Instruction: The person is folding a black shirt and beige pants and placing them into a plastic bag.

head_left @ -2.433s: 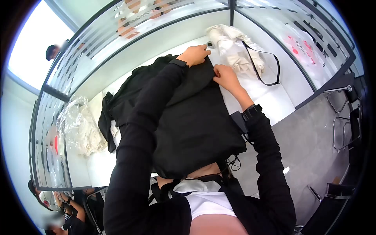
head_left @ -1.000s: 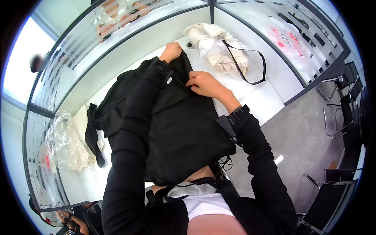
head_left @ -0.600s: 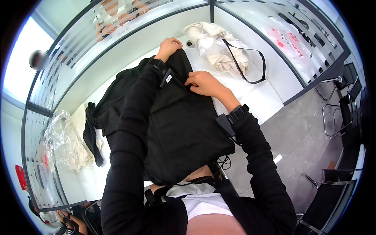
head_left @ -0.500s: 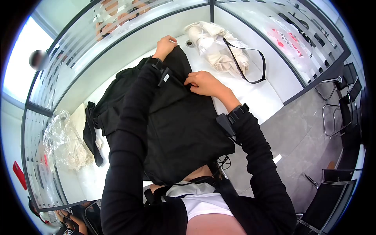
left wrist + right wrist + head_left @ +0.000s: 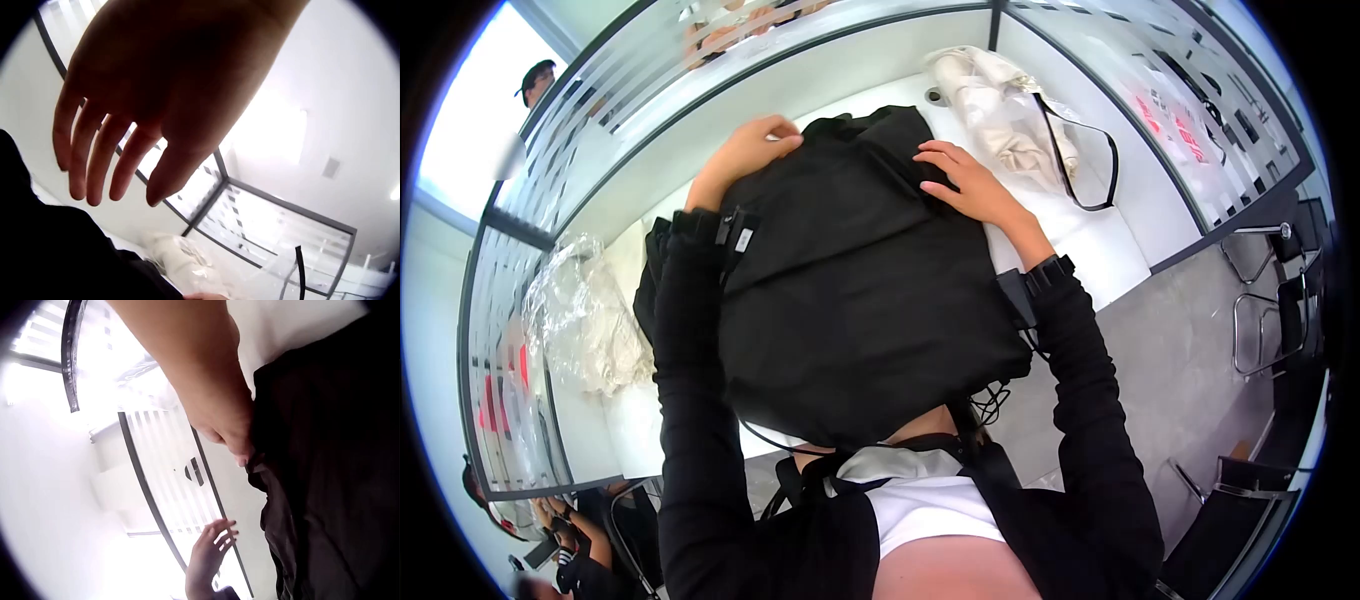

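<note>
A black garment (image 5: pixel 850 290) lies spread over the white table, its near edge hanging toward the person's lap. My left hand (image 5: pixel 750 150) is over its far left part, with fingers loose and nothing held. In the left wrist view that left hand (image 5: pixel 150 81) has its fingers extended, above the black cloth (image 5: pixel 56 256). My right hand (image 5: pixel 975 188) rests on the garment's far right edge with fingers spread. Seen from the right wrist, the right hand (image 5: pixel 212 394) has its fingertips right at the edge of the cloth (image 5: pixel 331 469).
A cream cloth bundle in clear plastic (image 5: pixel 1000 110) lies at the back right, beside a black strap (image 5: pixel 1115 165). Another plastic-wrapped cream bundle (image 5: pixel 605 330) is at the left. Framed glass partitions (image 5: pixel 1160 120) surround the table. Chairs (image 5: pixel 1230 520) stand at the right.
My left hand has let go of the garment's far right corner and moved left. The right hand has opened from its pinch. The garment's far part now lies folded over, its left sleeve less visible.
</note>
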A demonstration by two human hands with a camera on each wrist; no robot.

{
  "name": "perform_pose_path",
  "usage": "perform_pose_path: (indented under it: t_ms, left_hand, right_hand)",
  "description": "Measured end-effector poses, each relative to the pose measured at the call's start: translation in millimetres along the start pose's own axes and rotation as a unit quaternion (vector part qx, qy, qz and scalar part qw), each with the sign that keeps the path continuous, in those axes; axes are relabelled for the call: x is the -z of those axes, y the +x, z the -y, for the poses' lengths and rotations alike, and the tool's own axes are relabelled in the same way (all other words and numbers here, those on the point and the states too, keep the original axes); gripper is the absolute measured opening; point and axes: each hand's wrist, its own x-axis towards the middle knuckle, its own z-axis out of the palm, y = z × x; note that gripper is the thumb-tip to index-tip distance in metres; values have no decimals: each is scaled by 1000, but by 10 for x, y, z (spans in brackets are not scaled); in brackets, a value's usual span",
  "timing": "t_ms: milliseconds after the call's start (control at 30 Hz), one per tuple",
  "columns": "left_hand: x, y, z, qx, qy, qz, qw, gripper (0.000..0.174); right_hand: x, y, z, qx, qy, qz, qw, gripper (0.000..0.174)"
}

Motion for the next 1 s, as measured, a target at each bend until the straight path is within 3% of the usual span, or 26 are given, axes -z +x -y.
perform_pose_path:
  t_ms: [167,200,300,400,567,633,833,867,1000]
  left_hand:
    - [230,-821,532,137,57,-22,989,34]
    - [241,-954,723,159,66,-28,985,36]
    - [277,-1298,1069,237,122,-58,962,52]
    - [309,-1488,1296,270,125,-28,954,56]
    - [444,-1581,1270,205,90,28,974,45]
    - [448,-1586,1144,246,82,33,965,40]
    - [356,-1476,1203,246,83,75,963,25]
    - [355,-1461,1248,246,109,73,960,18]
    - [503,-1517,1308,147,-21,-2,989,15]
  right_hand:
    - [20,-3,2,-18,46,91,995,56]
    - [40,-3,10,-32,60,115,991,68]
    - [91,9,62,-28,64,82,994,72]
    - [121,1,55,-57,103,88,989,75]
    - [121,11,70,-51,105,109,987,74]
    - [119,29,115,-70,121,114,984,75]
    - [109,31,138,-79,99,122,984,73]
    - [108,26,124,-73,91,122,986,70]
    - [79,13,86,-87,90,116,985,68]
